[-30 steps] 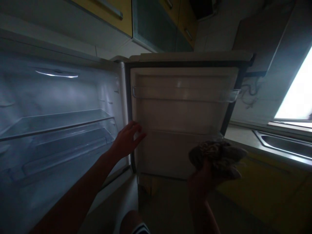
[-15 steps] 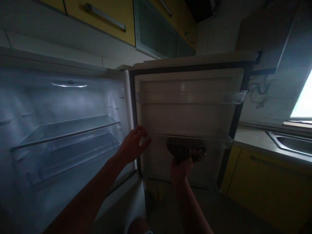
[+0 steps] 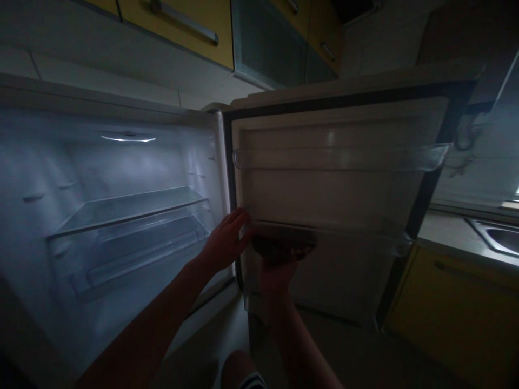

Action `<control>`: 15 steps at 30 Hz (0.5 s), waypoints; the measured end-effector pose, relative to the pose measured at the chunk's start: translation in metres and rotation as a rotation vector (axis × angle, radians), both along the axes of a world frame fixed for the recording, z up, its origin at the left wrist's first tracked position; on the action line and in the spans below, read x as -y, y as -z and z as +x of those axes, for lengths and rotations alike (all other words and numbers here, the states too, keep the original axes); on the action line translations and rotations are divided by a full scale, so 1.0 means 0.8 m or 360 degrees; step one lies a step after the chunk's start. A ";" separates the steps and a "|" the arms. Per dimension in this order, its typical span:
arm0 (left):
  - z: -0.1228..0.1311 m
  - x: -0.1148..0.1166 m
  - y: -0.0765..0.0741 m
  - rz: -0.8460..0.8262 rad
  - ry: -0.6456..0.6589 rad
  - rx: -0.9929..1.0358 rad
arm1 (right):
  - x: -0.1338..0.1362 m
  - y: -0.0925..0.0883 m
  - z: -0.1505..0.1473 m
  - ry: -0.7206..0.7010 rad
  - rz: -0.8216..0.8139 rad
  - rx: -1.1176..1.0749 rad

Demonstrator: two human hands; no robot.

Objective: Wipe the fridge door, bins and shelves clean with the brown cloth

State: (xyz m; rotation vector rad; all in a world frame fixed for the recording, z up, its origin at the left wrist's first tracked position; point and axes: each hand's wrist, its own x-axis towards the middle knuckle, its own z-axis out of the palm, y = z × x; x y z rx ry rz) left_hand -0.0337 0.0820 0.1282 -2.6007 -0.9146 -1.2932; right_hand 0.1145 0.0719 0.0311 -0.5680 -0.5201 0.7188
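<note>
Cloth (image 3: 284,247) sits in right hand (image 3: 276,273), grip closed, against door shelf (image 3: 365,237).

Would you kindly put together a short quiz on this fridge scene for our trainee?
1. True or false: the fridge door stands open.
2. What does the right hand press against the lower door shelf? A) bottle B) cloth C) plate
3. Which hand rests on the door's hinge-side edge?
Key: 1 true; 2 B; 3 the left hand.
</note>
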 end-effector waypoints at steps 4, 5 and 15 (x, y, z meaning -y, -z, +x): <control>-0.007 0.007 0.001 -0.0102 0.0033 -0.0004 | -0.021 -0.008 -0.071 -0.0474 0.0088 -0.0259; -0.009 0.009 0.001 -0.0127 0.0034 -0.0003 | -0.021 -0.006 -0.079 -0.0523 0.0068 -0.0286; -0.005 0.021 0.062 -0.1003 0.0257 0.0813 | 0.070 0.026 0.005 -0.0899 -0.0235 0.0045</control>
